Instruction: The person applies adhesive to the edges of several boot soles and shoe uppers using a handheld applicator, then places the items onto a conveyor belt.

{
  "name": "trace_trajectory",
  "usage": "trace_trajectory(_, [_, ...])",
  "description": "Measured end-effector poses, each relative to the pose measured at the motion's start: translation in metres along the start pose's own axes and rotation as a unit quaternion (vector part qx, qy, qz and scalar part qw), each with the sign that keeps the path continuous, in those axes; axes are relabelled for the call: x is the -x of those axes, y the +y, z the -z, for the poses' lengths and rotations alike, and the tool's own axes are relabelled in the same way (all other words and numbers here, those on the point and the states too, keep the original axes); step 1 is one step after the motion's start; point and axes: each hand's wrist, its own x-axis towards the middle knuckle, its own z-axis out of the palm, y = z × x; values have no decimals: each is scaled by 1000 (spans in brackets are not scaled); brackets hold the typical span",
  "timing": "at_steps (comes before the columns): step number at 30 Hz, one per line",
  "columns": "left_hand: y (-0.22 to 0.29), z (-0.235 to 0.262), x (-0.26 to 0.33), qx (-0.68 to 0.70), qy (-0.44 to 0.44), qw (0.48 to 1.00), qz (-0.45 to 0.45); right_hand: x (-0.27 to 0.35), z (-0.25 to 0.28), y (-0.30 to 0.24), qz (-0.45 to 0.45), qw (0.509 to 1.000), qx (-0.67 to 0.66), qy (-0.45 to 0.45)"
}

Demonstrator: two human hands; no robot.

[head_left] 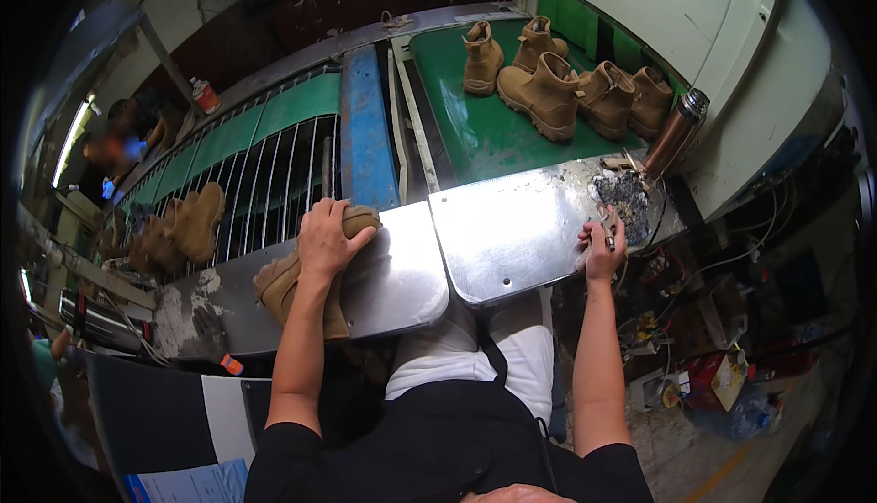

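Note:
A tan boot (280,285) lies on its side on the metal ledge in front of me. My left hand (322,236) is wrapped over it, thumb toward its rounded end (361,219); the palm hides the middle. To the right, my right hand (604,249) is closed around a small, shiny metal tool (610,223) whose exact kind I cannot make out. That hand is just beside a dark, crusty patch of residue (625,200) at the ledge's right end.
Several tan boots (541,92) stand on the green belt (457,128); more (196,220) line the wire rack at left. A brown metal flask (678,133) stands beside the residue. Loose cables (763,238) hang at right. An orange-tipped brush-like item (231,365) is at the ledge's left front.

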Motion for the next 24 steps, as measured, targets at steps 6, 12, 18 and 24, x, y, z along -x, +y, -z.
trace_trajectory(6, [6, 3, -1, -5, -13, 1000, 22, 0, 4, 5, 1, 1000, -10, -6])
trace_trajectory(12, [4, 2, 0, -14, 9, 1000, 2, -2, 2, 5, -5, 1000, -11, -4])
trace_trajectory(18, [8, 5, -1, -7, -13, 1000, 21, -7, 3, 7, -10, 1000, -23, -2])
trace_trajectory(24, [4, -1, 1, -18, -5, 1000, 6, -7, 1, 5, -11, 1000, -18, -1])
